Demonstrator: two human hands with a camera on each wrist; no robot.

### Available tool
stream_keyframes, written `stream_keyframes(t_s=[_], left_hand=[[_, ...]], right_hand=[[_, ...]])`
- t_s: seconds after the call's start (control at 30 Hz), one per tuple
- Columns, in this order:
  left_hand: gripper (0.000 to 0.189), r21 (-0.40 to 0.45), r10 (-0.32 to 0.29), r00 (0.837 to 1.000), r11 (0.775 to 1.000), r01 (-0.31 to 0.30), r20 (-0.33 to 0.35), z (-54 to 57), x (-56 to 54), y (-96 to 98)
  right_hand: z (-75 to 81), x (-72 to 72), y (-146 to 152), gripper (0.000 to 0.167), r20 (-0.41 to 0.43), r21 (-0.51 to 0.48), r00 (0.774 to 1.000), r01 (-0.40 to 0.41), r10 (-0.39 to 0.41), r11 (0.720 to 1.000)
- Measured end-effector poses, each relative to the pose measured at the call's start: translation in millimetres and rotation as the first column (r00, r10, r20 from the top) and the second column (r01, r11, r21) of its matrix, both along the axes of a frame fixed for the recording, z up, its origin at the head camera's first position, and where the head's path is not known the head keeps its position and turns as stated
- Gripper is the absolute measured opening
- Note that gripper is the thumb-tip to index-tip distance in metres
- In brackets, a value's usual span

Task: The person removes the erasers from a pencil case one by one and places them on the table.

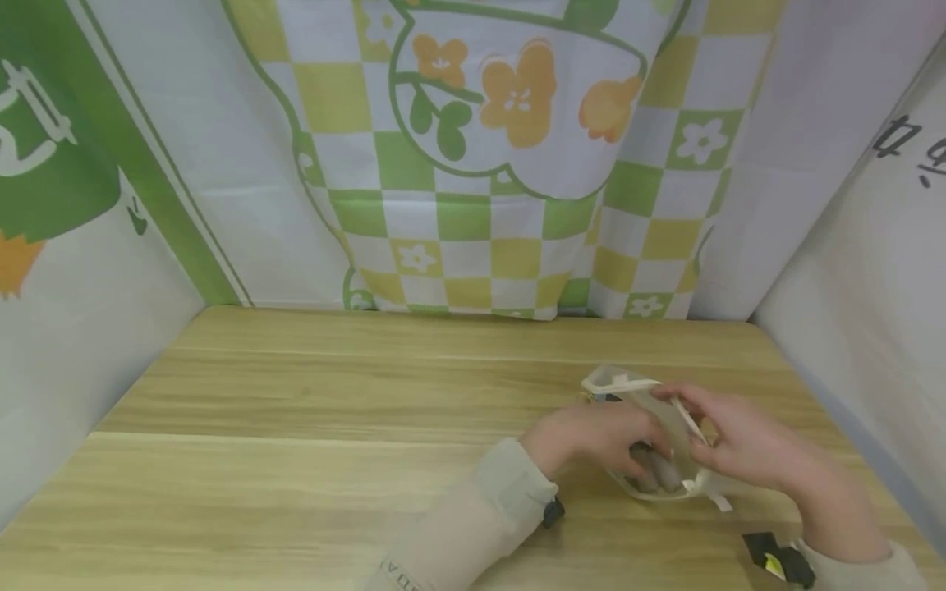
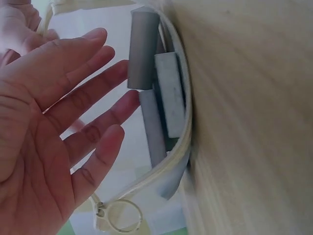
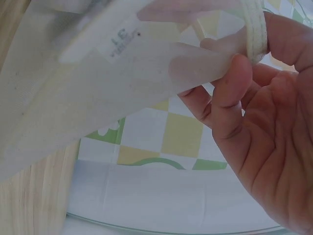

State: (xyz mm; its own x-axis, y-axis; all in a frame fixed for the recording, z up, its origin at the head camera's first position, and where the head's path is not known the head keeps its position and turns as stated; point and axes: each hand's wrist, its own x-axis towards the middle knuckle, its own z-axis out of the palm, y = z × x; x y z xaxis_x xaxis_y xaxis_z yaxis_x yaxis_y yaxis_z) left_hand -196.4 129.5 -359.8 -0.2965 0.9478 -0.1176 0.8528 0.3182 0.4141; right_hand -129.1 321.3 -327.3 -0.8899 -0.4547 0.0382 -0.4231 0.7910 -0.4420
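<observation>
A translucent zip pouch [image 3: 112, 93] with a cream edge lies on the table, its mouth spread apart. My right hand [image 1: 754, 443] pinches the pouch's edge between thumb and fingers, lifting that side. Inside lie grey pieces: a rounded one [image 2: 143, 51], a flat block [image 2: 169, 95] and a slim bar [image 2: 153, 127]. My left hand [image 1: 609, 431] reaches into the mouth, and in the left wrist view its fingers are spread and loosely bent, fingertips right at the grey pieces. A ring-shaped zip pull [image 2: 122, 215] hangs at the pouch's end.
The wood-grain table [image 1: 296, 476] extends to the left. Behind it hangs a checked floral curtain [image 1: 458, 213], with white fabric walls [image 1: 872, 304] at the sides. Black wrist gear [image 1: 776, 560] sits by the right sleeve.
</observation>
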Motion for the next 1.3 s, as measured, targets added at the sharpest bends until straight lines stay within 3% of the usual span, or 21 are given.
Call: stream_keyframes(t_s=[0.17, 0.43, 0.9, 1.3], left_hand=[[0.044, -0.009, 0.019, 0.999, 1.000, -0.019, 0.036, -1.7, -1.2, 2.2], [0.041, 0.015, 0.002, 0.999, 1.000, -0.003, 0.042, -4.6, -6.5, 2.9], [0.034, 0.006, -0.043, 0.999, 0.999, 0.043, -0.026, -10.6, -9.9, 4.6], [0.035, -0.024, -0.010, 0.998, 1.000, 0.008, -0.063, -9.7, -6.3, 3.5]], right_hand=[[3.4, 0.7, -0.1, 0.060, 0.030, -0.003, 0.999, 0.014, -0.014, 1.000], [1.2, -1.6, 0.2, 0.061, -0.046, -0.011, 0.999, -0.027, 0.027, 1.000], [1.0, -0.3, 0.4, 0.060, -0.034, -0.008, 0.999, -0.023, 0.023, 1.000], [-0.1, -0.7, -0.6, 0.061, 0.022, -0.014, 1.000, 0.002, -0.001, 1.000]])
